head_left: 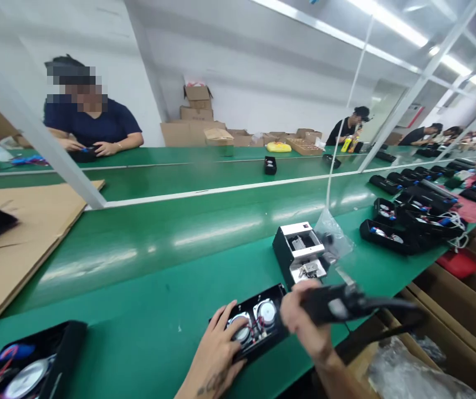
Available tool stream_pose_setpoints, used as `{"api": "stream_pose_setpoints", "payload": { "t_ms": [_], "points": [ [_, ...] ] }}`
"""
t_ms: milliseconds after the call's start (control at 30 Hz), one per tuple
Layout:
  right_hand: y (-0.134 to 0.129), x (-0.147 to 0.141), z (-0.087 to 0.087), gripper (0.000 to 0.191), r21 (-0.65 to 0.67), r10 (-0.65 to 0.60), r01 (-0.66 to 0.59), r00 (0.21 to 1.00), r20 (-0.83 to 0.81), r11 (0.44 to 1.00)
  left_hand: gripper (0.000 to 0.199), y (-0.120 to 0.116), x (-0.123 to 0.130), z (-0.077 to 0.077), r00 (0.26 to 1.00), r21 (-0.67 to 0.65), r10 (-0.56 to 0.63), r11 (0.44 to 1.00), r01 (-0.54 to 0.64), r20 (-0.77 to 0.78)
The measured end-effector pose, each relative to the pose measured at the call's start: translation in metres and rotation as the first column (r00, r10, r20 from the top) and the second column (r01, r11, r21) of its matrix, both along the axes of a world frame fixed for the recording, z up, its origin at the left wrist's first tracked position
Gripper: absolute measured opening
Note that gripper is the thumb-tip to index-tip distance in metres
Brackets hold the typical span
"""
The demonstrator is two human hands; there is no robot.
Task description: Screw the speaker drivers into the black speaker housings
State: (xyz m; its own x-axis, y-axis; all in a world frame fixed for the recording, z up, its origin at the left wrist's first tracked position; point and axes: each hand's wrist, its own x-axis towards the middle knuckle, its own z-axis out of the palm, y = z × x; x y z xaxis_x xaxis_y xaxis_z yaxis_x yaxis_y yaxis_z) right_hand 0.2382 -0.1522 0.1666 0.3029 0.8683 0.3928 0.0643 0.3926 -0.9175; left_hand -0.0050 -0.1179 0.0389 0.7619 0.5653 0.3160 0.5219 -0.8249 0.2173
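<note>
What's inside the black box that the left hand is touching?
Inside the black speaker box sit two round silver speakers and red wires. The left hand partly covers one speaker, so what's under that hand can't be seen.

a long green surface (pixel 129 327) carries the things, with a glossier green strip (pixel 213 210) along its far side. near the front edge lies an open black case (pixel 258 327) with two round speakers inside. just beyond its right end stands a silver-and-black device (pixel 299 252), a clear plastic bag (pixel 339 235) beside it. a second open case (pixel 34 360) sits at the lower left, well apart from the first. farther right, a crowd of black cases (pixel 412 221) covers the surface, near a pink sheet (pixel 468 208). at the left, a flat cardboard sheet (pixel 34 221) reaches over the glossy strip.
</note>
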Motion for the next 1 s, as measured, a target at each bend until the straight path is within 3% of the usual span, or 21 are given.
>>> {"api": "stream_pose_setpoints", "payload": {
  "t_ms": [67, 133, 167, 233, 333, 467, 733, 867, 1000],
  "points": [
    [0.017, 0.041, 0.013, 0.019, 0.103, -0.236, 0.250, 0.962, -0.134, 0.963, 0.022, 0.002, -0.014, 0.002, 1.000, 0.082, -0.019, 0.996, 0.019, 0.003],
    [0.038, 0.081, 0.021, 0.032, 0.123, -0.515, 0.532, 0.845, -0.146, 0.838, 0.023, 0.005, -0.025, 0.003, 0.996, 0.204, -0.071, 0.977, 0.059, 0.049],
    [0.049, 0.098, 0.022, 0.034, 0.102, -0.587, 0.595, 0.804, -0.094, 0.798, 0.022, 0.006, -0.028, 0.005, 0.993, 0.263, -0.095, 0.962, 0.072, 0.075],
    [0.069, 0.121, 0.019, 0.038, 0.082, -0.611, 0.615, 0.788, -0.074, 0.784, 0.022, 0.008, -0.030, 0.009, 0.985, 0.340, -0.119, 0.938, 0.072, 0.121],
    [0.086, 0.132, 0.008, 0.044, 0.062, -0.580, 0.585, 0.810, -0.080, 0.808, 0.018, 0.008, -0.026, 0.018, 0.980, 0.367, -0.127, 0.928, 0.063, 0.154],
    [0.086, 0.128, -0.001, 0.046, 0.051, -0.536, 0.541, 0.840, -0.087, 0.840, 0.023, 0.005, -0.018, 0.023, 0.980, 0.342, -0.121, 0.938, 0.061, 0.156],
    [0.086, 0.128, 0.007, 0.039, 0.063, -0.474, 0.479, 0.877, -0.082, 0.875, 0.044, 0.014, 0.012, 0.020, 0.985, 0.206, -0.158, 0.968, 0.142, 0.067],
    [0.064, 0.117, 0.018, 0.037, 0.072, -0.442, 0.451, 0.890, -0.115, 0.890, 0.030, 0.008, 0.029, 0.030, 0.991, 0.066, -0.108, 0.992, 0.103, 0.080],
    [0.018, 0.096, 0.027, 0.030, 0.146, -0.205, 0.247, 0.945, -0.256, 0.958, 0.011, -0.005, 0.037, 0.036, 0.996, -0.064, -0.039, 0.997, 0.045, 0.084]
  ]
}}
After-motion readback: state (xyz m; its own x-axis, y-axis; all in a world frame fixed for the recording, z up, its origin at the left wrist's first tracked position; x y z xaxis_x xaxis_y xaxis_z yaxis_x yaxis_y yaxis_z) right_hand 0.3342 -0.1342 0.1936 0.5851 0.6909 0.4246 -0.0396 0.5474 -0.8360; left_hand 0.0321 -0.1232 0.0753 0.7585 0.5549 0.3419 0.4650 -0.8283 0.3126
